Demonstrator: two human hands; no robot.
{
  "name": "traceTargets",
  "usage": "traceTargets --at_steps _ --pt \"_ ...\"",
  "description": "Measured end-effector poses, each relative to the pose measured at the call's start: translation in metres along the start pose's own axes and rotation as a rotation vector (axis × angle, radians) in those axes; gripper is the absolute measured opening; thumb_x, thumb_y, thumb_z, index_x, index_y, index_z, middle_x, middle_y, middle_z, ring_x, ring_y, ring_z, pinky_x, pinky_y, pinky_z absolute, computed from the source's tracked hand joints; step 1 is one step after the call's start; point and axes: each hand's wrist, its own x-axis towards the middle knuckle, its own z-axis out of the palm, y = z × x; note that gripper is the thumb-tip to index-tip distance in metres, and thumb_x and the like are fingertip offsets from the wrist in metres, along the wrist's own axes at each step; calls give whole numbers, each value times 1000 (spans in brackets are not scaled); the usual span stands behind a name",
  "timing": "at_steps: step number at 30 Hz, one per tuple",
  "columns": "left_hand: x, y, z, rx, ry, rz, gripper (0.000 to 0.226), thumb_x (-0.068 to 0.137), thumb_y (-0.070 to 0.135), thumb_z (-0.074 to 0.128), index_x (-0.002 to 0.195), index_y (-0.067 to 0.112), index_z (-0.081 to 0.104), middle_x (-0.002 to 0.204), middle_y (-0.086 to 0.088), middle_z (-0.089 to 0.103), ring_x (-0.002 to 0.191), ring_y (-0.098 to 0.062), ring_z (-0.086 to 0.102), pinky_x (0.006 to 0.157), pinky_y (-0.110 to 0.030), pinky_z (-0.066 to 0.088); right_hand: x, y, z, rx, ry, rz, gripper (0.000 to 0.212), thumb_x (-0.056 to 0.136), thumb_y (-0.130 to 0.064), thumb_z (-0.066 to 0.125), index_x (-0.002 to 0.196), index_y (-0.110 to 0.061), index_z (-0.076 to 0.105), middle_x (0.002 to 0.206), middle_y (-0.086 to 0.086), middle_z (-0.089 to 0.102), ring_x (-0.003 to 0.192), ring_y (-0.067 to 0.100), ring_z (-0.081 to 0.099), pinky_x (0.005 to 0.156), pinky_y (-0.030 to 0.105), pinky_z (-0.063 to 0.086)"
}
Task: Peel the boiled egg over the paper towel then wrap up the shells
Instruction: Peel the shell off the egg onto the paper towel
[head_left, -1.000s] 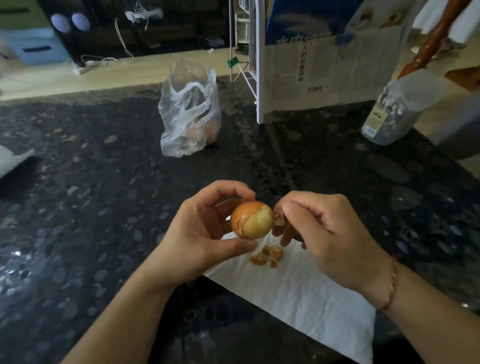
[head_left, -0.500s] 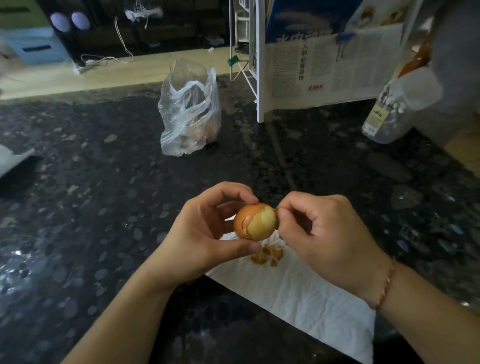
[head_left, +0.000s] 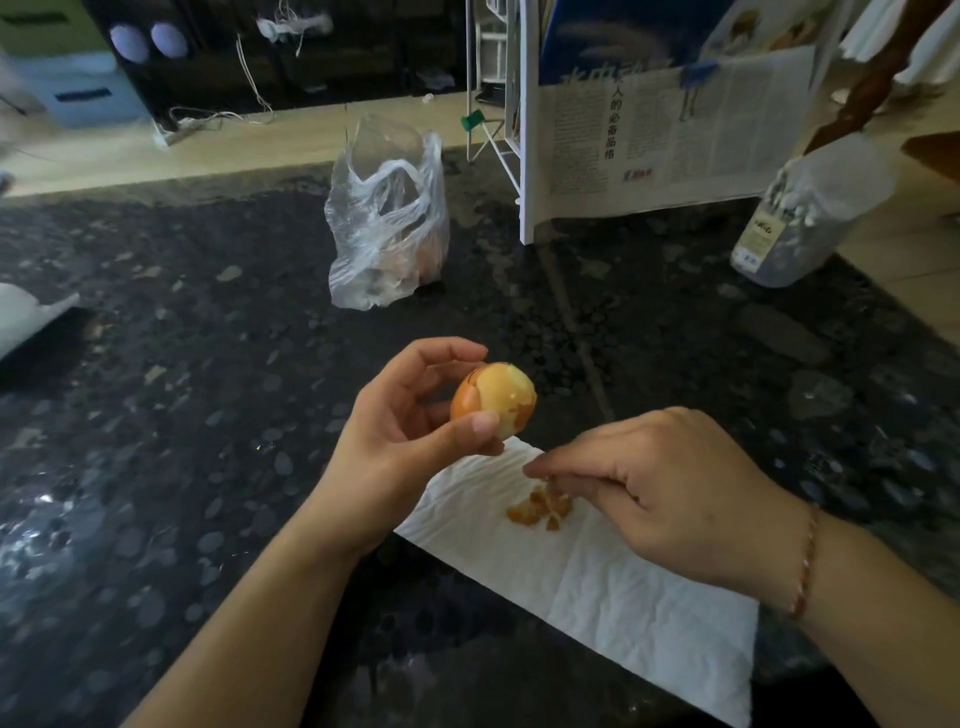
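My left hand (head_left: 400, 441) grips a boiled egg (head_left: 498, 395) between thumb and fingers, above the far corner of a white paper towel (head_left: 623, 597). The egg is partly peeled: pale flesh shows on its right side, and brown shell still covers the left. My right hand (head_left: 670, 488) hovers low over the towel, away from the egg. Its fingertips point left, just above a small pile of brown shell pieces (head_left: 537, 509). Those fingertips are blurred, so I cannot tell whether they pinch a piece.
The towel lies on a dark speckled countertop (head_left: 182, 415). A crumpled clear plastic bag (head_left: 387, 223) stands behind the egg. At the back right are a white rack with a newspaper (head_left: 649, 130) and a clear container (head_left: 800, 213). Something white (head_left: 26, 317) lies at the left edge.
My right hand has left the egg and dropped down to the shell pile on the towel. My left hand has lifted and turned the egg, and more peeled surface shows.
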Motion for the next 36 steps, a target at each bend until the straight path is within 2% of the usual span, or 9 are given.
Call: traceTargets --at_steps 4,7,11,15,20,24,27,32,36 --pt "0 -2 0 22 1 1 43 75 20 80 114 19 63 113 -18 69 93 -40 71 73 -36 58 -1 -2 -4 -3 -15 11 25 89 -36 55 108 -38 70 99 -24 74 88 -4 69 68 29 59" --pt "0 -1 1 8 -9 5 47 73 29 84 115 18 64 112 -18 68 92 -38 71 74 -37 59 1 -3 -8 67 27 95 30 86 -55 50 99 -39 72 83 -24 73 74 -4 67 63 28 57" --pt "0 -2 3 6 -14 -7 50 72 33 84 115 19 64 113 -19 67 92 -39 71 74 -37 59 2 -6 -6 31 -37 90 20 87 -39 58 101 -38 73 94 -24 74 84 -6 68 70 27 58" --pt "-1 -2 3 27 -24 -11 50 73 31 82 117 17 62 114 -18 67 94 -38 72 74 -37 59 4 -12 -7 31 -36 157 35 83 -59 46 99 -42 72 84 -23 74 74 -1 68 65 31 56" --pt "-1 -2 2 30 -16 -18 52 72 35 83 117 19 63 116 -20 66 95 -40 71 75 -38 59 2 -13 -5 -3 -100 153 31 88 -25 53 109 -41 68 97 -24 74 89 -3 69 73 30 58" --pt "0 -2 1 33 -22 -25 51 72 35 83 117 21 63 117 -19 66 95 -39 72 75 -38 59 4 -16 -7 14 -75 225 16 83 -48 62 93 -42 73 79 -28 72 70 -5 65 67 25 55" --pt "-1 -2 1 39 -27 -28 52 73 31 82 119 18 62 116 -19 66 95 -38 72 75 -38 59 5 -17 -7 -38 -82 277 32 71 -66 55 83 -41 70 62 -26 61 61 -6 56 60 19 46" --pt "0 -3 2 34 -23 -38 51 72 32 83 117 19 63 115 -18 67 95 -37 72 74 -37 59 1 -13 -11 -188 -167 435 25 90 -44 57 115 -44 54 100 -19 65 90 1 60 78 26 53" --pt "1 -3 3 47 -15 -50 51 70 34 85 116 21 64 115 -16 68 96 -37 72 75 -37 59 0 -13 -4 -255 -241 544 33 89 -38 61 119 -41 48 110 -15 58 97 9 60 79 31 54"
